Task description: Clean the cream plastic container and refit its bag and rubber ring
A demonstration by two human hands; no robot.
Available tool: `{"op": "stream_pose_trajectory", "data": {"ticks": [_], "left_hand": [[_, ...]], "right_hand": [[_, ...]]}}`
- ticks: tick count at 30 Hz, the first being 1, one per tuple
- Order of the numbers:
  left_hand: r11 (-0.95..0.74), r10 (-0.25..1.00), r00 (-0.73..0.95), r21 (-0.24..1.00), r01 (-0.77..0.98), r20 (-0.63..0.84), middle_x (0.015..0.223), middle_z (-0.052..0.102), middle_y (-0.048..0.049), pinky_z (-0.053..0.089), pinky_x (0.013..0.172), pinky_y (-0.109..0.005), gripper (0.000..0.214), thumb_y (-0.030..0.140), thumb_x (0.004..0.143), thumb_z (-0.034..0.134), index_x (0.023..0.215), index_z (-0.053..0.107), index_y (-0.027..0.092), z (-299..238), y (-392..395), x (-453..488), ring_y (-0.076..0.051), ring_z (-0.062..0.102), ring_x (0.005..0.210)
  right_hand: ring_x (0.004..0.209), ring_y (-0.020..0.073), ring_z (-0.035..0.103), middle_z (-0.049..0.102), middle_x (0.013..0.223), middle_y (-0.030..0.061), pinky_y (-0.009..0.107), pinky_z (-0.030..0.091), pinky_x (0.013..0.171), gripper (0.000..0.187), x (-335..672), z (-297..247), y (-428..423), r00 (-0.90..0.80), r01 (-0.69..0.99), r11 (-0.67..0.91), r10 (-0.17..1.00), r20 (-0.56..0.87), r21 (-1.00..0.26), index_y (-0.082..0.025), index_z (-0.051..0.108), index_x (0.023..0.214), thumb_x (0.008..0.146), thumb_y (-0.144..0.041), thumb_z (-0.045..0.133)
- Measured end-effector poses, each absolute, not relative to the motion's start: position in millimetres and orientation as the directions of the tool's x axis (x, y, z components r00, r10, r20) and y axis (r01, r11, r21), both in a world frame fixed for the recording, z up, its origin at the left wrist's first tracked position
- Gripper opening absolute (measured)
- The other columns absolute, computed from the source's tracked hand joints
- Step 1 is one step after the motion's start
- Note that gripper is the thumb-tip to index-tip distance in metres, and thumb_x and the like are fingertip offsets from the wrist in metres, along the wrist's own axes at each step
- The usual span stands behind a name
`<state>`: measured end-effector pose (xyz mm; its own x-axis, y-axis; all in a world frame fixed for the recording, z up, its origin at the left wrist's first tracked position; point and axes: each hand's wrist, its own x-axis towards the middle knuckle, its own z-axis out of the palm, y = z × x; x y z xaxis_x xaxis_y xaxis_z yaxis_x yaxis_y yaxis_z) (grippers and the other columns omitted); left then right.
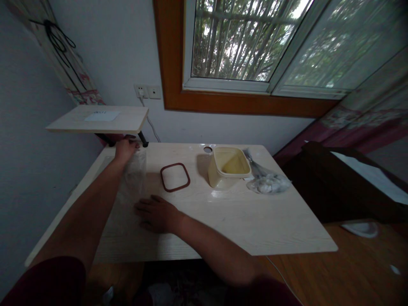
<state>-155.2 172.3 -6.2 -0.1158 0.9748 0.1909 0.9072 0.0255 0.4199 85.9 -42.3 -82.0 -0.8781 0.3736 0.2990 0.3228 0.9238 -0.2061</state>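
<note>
A clear plastic bag [132, 182] lies stretched out on the left part of the pale wooden table [242, 221]. My left hand [126, 149] is closed on the bag's far end near the back of the table. My right hand [156, 213] lies flat with its fingers spread, pressing on the bag's near end. A brown rounded-square sealing ring [175, 177] lies just right of the bag. Further right stands an open cream plastic container [228, 167].
A clear bag with white contents [266, 180] lies right of the container. A small raised shelf [100, 119] stands over the table's back left corner. A wall lies to the left, a window behind, a dark piece of furniture [344, 187] to the right.
</note>
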Motion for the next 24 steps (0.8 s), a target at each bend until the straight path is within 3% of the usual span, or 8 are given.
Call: {"op": "stream_pose_trajectory", "data": {"ticks": [3, 8, 13, 16, 18, 21, 24], "left_hand": [[0.02, 0.949, -0.155, 0.436, 0.899, 0.276, 0.114, 0.072, -0.0149, 0.045, 0.1, -0.038, 0.041, 0.035, 0.095, 0.043, 0.12, 0.065, 0.011, -10.0, 166.3, -154.3, -0.026, 0.064, 0.112], [-0.28, 0.891, 0.142, 0.277, 0.919, 0.431, 0.127, 0.064, -0.0121, 0.039, 0.109, -0.041, 0.043, 0.039, 0.095, 0.041, 0.121, 0.067, 0.016, -24.6, 140.8, -143.1, -0.026, 0.054, 0.124], [-0.475, 0.861, 0.439, 0.099, 0.874, 0.258, 0.108, 0.07, -0.0118, 0.041, 0.107, -0.041, 0.042, 0.043, 0.095, 0.04, 0.103, 0.075, 0.02, -44.5, 120.3, -138.3, -0.026, 0.058, 0.115], [-0.484, 0.872, 0.466, 0.116, 0.868, 0.149, 0.122, 0.069, -0.0097, 0.041, 0.108, -0.037, 0.049, 0.044, 0.098, 0.032, 0.117, 0.071, 0.02, -61.4, 121.3, -142.3, -0.023, 0.058, 0.121], [-0.447, 0.893, 0.432, 0.141, 0.883, 0.128, 0.143, 0.058, -0.0091, 0.034, 0.115, -0.037, 0.054, 0.042, 0.099, 0.028, 0.136, 0.059, 0.019, -73.1, 127.5, -147.0, -0.021, 0.049, 0.135], [-0.367, 0.929, 0.358, 0.124, 0.922, 0.091, 0.157, 0.039, -0.0126, 0.022, 0.121, -0.046, 0.06, 0.043, 0.099, 0.026, 0.15, 0.042, 0.014, -86.7, 139.7, -153.3, -0.024, 0.031, 0.148], [-0.306, 0.951, 0.298, 0.104, 0.946, 0.087, 0.16, 0.033, -0.0152, 0.016, 0.121, -0.053, 0.061, 0.043, 0.099, 0.028, 0.152, 0.038, 0.014, -92.1, 148.3, -154.9, -0.028, 0.022, 0.152]], "right_hand": [[0.145, 0.0186, 0.034, 0.046, 0.154, 0.0039, 0.044, 0.018, 0.123, 0.048, 85.8, -83.8, -42.6, -0.878, 0.323, 0.925, 0.372, 0.301, -0.202, -0.019, 0.047, 0.144, 0.103, -0.044, 0.042], [0.145, 0.0195, 0.033, 0.046, 0.154, 0.0058, 0.045, 0.022, 0.121, 0.048, 87.7, -76.2, -44.3, -0.885, 0.333, 0.921, 0.379, 0.271, -0.202, -0.019, 0.047, 0.144, 0.102, -0.043, 0.045], [0.144, 0.02, 0.035, 0.046, 0.153, 0.0064, 0.045, 0.025, 0.12, 0.048, 89.5, -69.0, -45.0, -0.886, 0.335, 0.92, 0.381, 0.264, -0.204, -0.019, 0.047, 0.144, 0.102, -0.042, 0.046], [0.143, 0.0197, 0.036, 0.046, 0.153, 0.0057, 0.045, 0.025, 0.12, 0.047, 88.7, -70.8, -44.6, -0.883, 0.334, 0.922, 0.378, 0.276, -0.196, -0.019, 0.047, 0.143, 0.102, -0.042, 0.047], [0.143, 0.0194, 0.036, 0.046, 0.153, 0.0056, 0.045, 0.025, 0.12, 0.047, 88.3, -72.2, -44.6, -0.881, 0.336, 0.922, 0.379, 0.281, -0.19, -0.019, 0.048, 0.142, 0.101, -0.042, 0.047], [0.144, 0.0195, 0.035, 0.046, 0.154, 0.0056, 0.044, 0.024, 0.12, 0.047, 88.9, -73.3, -45.2, -0.879, 0.339, 0.923, 0.38, 0.289, -0.184, -0.02, 0.048, 0.142, 0.101, -0.043, 0.047], [0.144, 0.0196, 0.034, 0.045, 0.154, 0.0046, 0.043, 0.021, 0.122, 0.047, 89.9, -74.8, -46.0, -0.875, 0.339, 0.924, 0.379, 0.3, -0.179, -0.02, 0.049, 0.142, 0.102, -0.044, 0.045]]}}
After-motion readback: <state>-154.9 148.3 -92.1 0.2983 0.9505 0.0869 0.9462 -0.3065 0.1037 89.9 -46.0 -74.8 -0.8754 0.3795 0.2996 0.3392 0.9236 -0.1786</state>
